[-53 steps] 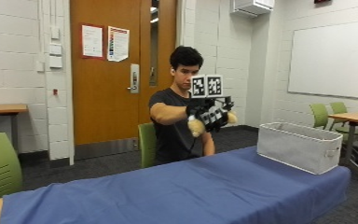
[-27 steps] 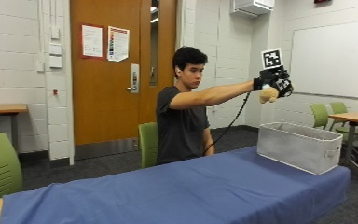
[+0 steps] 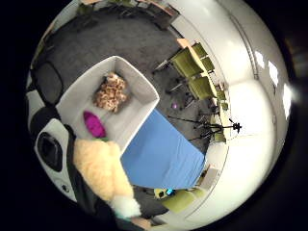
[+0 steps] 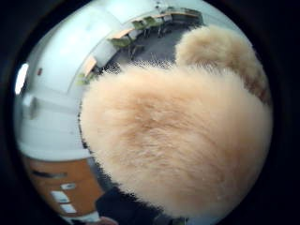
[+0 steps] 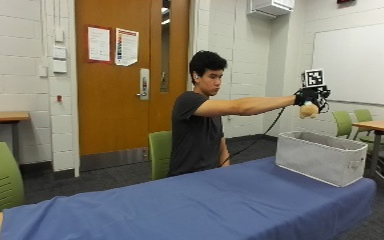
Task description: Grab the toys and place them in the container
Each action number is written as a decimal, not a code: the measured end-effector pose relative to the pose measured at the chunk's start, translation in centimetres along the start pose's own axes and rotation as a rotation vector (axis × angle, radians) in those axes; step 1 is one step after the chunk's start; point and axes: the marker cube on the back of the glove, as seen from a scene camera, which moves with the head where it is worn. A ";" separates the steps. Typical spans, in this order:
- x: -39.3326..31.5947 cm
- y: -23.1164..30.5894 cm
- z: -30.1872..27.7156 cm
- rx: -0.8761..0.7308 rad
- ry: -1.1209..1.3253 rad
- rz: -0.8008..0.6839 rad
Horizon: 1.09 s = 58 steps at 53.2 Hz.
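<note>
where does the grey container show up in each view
Outside view: the grey container stands at the far end of the blue table, below the gloved right hand holding a tan plush toy.
Little finger side palm view: the container lies on the blue table, with a brown plush toy and a magenta toy inside.
Thumb side palm view: not in it; the tan plush fills it.
Shared landmark: the tan plush toy.

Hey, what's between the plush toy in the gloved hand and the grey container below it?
Nothing: in the outside view, only open air separates the plush toy from the container.
</note>
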 end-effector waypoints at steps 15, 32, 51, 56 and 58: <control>1.0 -0.6 2.3 -0.101 -0.098 0.269; -0.1 2.8 1.6 -0.109 0.126 0.301; 10.4 18.6 1.3 -0.111 0.202 0.376; 12.0 23.0 0.9 -0.097 0.116 0.247; 13.4 24.1 1.0 -0.097 0.143 0.346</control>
